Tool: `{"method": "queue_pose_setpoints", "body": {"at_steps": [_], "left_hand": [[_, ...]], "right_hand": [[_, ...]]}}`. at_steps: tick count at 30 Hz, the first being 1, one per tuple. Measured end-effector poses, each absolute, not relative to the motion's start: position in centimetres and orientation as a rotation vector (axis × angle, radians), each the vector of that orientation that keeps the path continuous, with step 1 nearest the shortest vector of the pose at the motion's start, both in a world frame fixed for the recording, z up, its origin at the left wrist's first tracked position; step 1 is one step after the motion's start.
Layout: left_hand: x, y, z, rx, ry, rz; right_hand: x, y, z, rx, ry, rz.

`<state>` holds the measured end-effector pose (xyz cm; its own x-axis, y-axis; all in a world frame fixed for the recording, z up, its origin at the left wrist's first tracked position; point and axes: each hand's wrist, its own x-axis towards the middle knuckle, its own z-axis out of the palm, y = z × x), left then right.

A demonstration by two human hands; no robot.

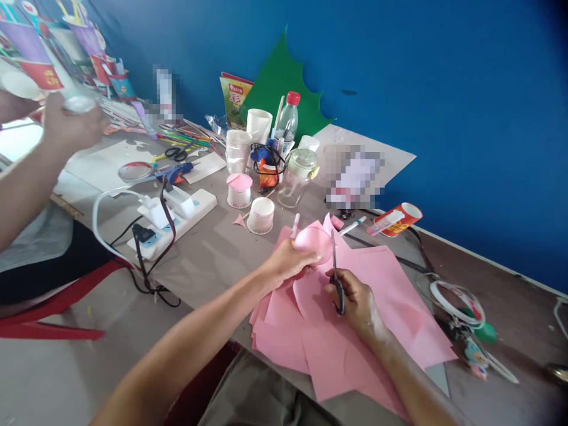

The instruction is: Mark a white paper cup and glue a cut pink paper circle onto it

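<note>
My left hand [290, 260] grips a round piece of pink paper [314, 241], thumb on top and fingers beneath. In my right hand [355, 299] is a pair of scissors [334, 260] with dark handles, its blades pointing up at the right edge of the round. A small pink strip stands up beside the blades. Under both hands lie several overlapping pink paper sheets [373, 343]. Just beyond are a white paper cup [261, 216] and another cup [239, 195] topped with pink paper. A white marker [295, 226] lies close to my left hand.
At the left a co-worker's hand [73, 121] holds a whitish object. A power strip [195, 213] with plugs and cables lies mid-left. Behind stand a glass jar [297, 180], a red-capped bottle [289, 115] and stacked cups [238, 151]. A red cup [397, 219] lies at the right.
</note>
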<state>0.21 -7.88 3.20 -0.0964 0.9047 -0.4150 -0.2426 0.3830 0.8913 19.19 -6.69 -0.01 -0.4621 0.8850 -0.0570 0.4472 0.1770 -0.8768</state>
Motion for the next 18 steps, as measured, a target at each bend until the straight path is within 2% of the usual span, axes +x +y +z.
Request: {"method": "queue_pose_setpoints", "body": {"at_steps": [18], "left_hand": [[-0.62,-7.87,3.03,0.783,1.299,1.055]], "right_hand": [[19.53,-6.63,0.00,-1.240,-2.073,1.170]]}}
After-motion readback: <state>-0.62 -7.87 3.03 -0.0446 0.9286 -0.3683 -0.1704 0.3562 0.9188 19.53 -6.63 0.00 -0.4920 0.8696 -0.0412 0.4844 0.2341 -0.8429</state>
